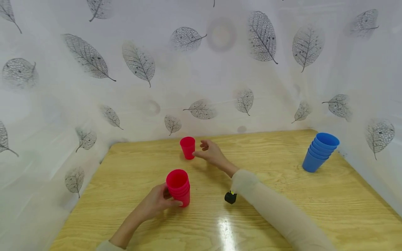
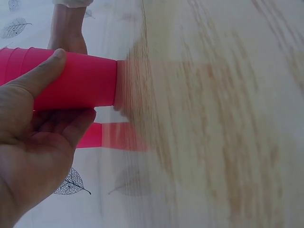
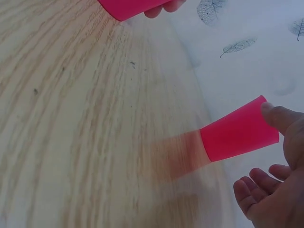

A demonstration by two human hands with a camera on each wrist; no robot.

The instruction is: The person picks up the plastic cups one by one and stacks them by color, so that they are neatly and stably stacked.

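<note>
My left hand (image 1: 158, 201) grips a stack of nested red cups (image 1: 179, 188) standing upright on the table. In the left wrist view its thumb lies along the stack's side and the fingers curl around beneath. Farther back stands a single red cup (image 1: 188, 148), mouth up. My right hand (image 1: 211, 152) is just to the right of that cup, fingers loosely bent and apart. Its thumb tip overlaps the single cup (image 3: 240, 130) near the rim in the right wrist view, while the other fingers stay off it.
A stack of blue cups (image 1: 320, 153) stands at the right side of the wooden table (image 1: 267, 153). A small black object (image 1: 230, 198) lies by my right sleeve. A pale curtain (image 1: 213, 76) with leaf prints rises behind the table and along both sides.
</note>
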